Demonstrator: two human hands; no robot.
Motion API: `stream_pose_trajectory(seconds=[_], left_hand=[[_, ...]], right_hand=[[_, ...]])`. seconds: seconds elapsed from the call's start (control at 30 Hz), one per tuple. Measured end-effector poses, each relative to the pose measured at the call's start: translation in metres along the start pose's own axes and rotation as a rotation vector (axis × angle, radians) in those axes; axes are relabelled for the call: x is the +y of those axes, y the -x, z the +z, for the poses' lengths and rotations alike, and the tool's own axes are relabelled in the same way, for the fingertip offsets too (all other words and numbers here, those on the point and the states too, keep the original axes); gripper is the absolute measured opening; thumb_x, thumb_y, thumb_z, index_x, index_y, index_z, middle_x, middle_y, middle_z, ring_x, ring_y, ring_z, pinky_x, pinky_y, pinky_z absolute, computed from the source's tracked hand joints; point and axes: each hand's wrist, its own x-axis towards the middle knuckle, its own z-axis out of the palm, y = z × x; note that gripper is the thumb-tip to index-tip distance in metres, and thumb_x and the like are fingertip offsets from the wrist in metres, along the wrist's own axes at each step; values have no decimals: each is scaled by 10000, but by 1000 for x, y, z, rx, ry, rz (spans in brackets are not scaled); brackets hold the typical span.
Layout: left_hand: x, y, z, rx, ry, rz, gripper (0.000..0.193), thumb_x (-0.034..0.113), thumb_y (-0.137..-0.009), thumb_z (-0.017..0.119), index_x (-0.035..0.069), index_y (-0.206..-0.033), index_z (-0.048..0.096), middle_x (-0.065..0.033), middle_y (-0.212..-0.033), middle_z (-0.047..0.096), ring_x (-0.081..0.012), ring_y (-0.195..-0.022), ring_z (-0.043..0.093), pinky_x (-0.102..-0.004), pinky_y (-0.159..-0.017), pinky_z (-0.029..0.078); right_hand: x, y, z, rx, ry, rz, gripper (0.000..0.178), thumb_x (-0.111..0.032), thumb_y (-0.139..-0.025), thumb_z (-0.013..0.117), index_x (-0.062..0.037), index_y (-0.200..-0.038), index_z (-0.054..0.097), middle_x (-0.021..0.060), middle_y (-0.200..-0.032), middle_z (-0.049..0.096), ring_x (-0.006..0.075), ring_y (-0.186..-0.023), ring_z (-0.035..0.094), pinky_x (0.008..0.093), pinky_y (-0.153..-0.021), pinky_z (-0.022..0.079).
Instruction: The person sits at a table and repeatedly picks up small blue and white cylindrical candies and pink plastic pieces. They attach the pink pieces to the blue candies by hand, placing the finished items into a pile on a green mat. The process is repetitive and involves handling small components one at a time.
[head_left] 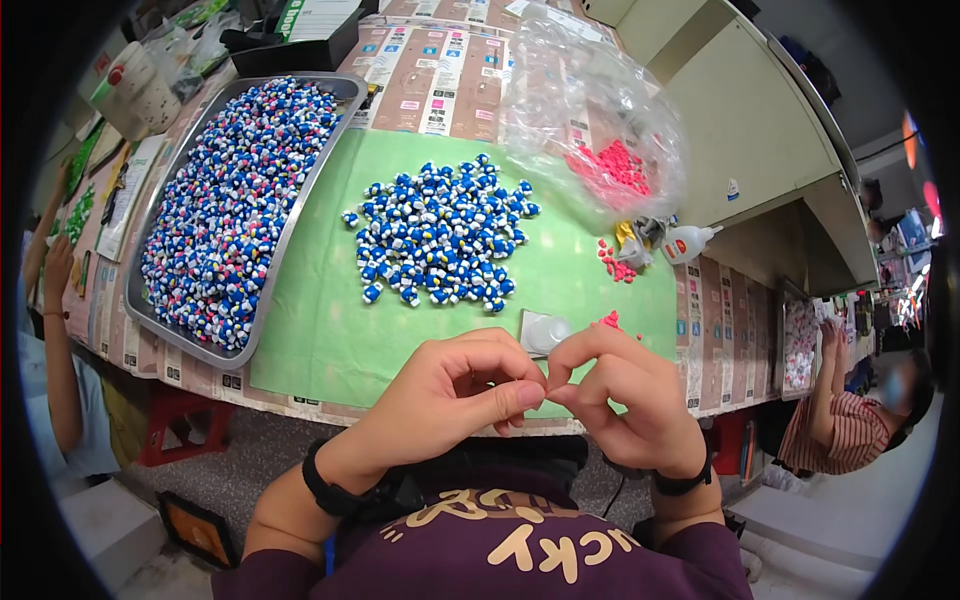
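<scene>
Fingertips pinched and meeting, my left hand [450,385] and my right hand [625,400] work together over the near edge of a green sheet [310,330]. Whatever sits between the fingertips is too small or hidden to make out. Just beyond them lies a small pale square with a clear round blob [545,333] on it. A few tiny pink pieces [611,319] rest beside my right hand. Farther off on the sheet spreads a pile of small blue-and-white figures [440,235]. More pink pieces [617,262] lie to the right.
A metal tray [272,290] full of similar figures stands at left. At the back right are a clear plastic bag [560,90] with pink pieces and a white glue bottle [688,243]. A cabinet [740,120] borders the table. Other people sit at left and right [840,430].
</scene>
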Motion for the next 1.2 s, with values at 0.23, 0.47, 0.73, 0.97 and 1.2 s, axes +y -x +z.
stream_pose_trajectory(seconds=[0.23,0.47,0.73,0.97,1.2], left_hand=[[-1,2,-9,250,-399,153,226,-76,-873,629,-15,-1081,692,-78,-1036,626,-141,-978,614,-261,-804,539],[-4,14,-18,374,-335,137,212,-6,-887,659,-2,-1099,679,-64,-1041,639,-129,-956,625,-256,-802,536],[-2,10,-17,327,-27,139,224,-88,-858,656,-42,-1070,599,-143,-1055,650,-240,-960,690,-299,-816,571],[-6,-3,1,294,-19,293,212,-99,-840,680,-18,-1016,593,-128,-1033,653,-204,-959,674,-302,-839,566],[-10,-4,10,319,-145,426,209,-94,-821,708,-15,-1003,643,-109,-1027,648,-155,-940,659,-272,-806,564]], right_hand=[[40,-6,-19,-52,317,169,197,134,-665,517,-30,-752,449,91,-751,474,300,-721,499,375,-655,391],[51,-10,-10,-118,483,182,189,100,-670,520,-60,-761,476,77,-753,500,294,-761,529,380,-722,373],[43,-5,-10,44,142,297,225,123,-752,581,-56,-759,445,61,-805,540,231,-751,541,324,-717,405],[5,-7,15,273,-292,274,271,73,-868,638,-59,-754,431,76,-895,576,156,-810,542,279,-748,444],[2,-3,30,335,-121,197,290,80,-842,659,-63,-746,426,107,-903,590,195,-801,556,294,-717,423]])
